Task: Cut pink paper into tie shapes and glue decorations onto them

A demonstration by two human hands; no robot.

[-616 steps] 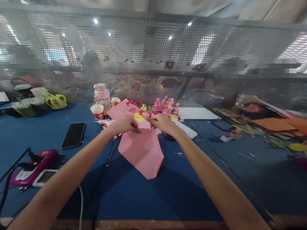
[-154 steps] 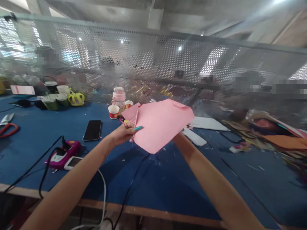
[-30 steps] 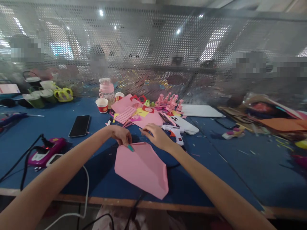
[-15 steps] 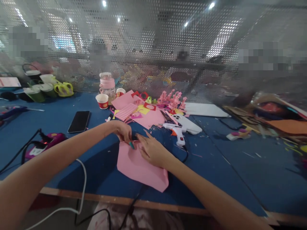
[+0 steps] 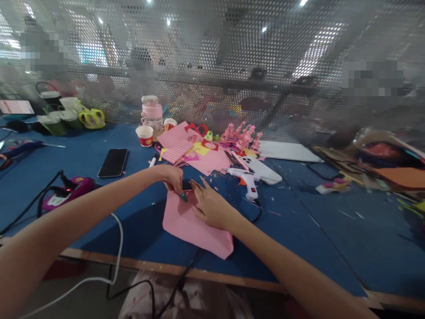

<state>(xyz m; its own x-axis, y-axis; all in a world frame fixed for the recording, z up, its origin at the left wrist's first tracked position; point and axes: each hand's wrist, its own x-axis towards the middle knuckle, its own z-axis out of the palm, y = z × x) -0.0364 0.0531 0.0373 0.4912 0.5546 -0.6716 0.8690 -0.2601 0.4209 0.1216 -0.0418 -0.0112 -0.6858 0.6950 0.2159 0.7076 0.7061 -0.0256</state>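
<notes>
You have a plain pink paper sheet [image 5: 195,225] and a teal fingernail [image 5: 183,196] over a blue desk [image 5: 299,241]. Your glue gun [image 5: 251,188] is white with an orange trigger [image 5: 242,180]; you'll see pink-striped paper [image 5: 177,151], a red-and-white paper cup [image 5: 145,137].

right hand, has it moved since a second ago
Yes, the right hand has shifted toward the table's near edge and onto the pink paper, judged against the white glue gun.

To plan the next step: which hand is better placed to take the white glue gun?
Probably the right hand: it is nearer the white glue gun. The left hand is farther, pinching the pink paper.
</notes>
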